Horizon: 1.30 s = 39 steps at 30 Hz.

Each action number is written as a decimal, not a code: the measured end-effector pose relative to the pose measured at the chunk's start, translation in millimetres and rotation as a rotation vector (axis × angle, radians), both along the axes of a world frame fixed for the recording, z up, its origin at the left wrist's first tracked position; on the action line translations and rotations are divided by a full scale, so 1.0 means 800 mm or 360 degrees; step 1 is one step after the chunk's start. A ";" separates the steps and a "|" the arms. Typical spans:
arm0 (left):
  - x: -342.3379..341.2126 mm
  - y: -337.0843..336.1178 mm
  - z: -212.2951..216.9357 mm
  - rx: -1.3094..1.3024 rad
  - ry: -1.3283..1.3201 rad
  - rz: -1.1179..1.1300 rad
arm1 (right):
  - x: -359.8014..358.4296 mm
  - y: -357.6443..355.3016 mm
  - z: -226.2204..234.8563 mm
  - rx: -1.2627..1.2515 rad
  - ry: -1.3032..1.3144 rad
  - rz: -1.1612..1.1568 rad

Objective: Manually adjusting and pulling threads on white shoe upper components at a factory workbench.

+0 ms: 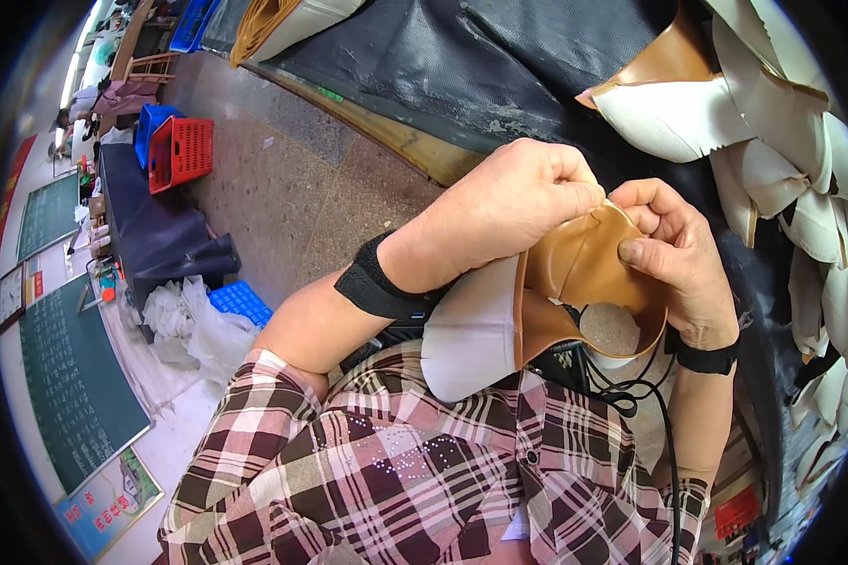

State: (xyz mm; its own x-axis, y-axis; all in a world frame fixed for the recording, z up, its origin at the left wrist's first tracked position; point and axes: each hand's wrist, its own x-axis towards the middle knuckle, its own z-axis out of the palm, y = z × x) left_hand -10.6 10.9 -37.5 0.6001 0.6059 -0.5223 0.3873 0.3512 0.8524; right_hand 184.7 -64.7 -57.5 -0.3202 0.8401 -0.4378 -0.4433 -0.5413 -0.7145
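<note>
In front of my chest, both hands hold up a tan leather shoe upper, bent round into an open loop. Its white backing is turned outward at the left flap, and a seam runs down the tan inner face. My left hand pinches the top edge with thumb and fingers closed. Right beside it, my right hand grips the same edge, its thumb pressed on the tan face and its fingers curled behind. The fingertips of the two hands nearly meet. Whatever lies right under the fingertips is hidden.
Similar white-backed uppers are heaped along the right on a dark sheet. More tan pieces lie at the far left of it. A black cable hangs by my right forearm. A red crate and clear plastic bags stand leftward.
</note>
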 end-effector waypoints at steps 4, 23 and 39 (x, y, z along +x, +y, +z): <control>-0.005 0.008 -0.003 -0.0082 -0.0059 -0.0070 | -0.011 0.005 0.001 -0.0090 -0.0037 -0.0115; 0.002 0.003 0.015 -0.0043 -0.0268 -0.0250 | -0.007 -0.017 0.012 0.0062 0.0218 -0.0166; 0.058 -0.055 0.071 0.1449 -0.0250 -0.0423 | 0.027 -0.065 0.074 0.0666 -0.0941 -0.0266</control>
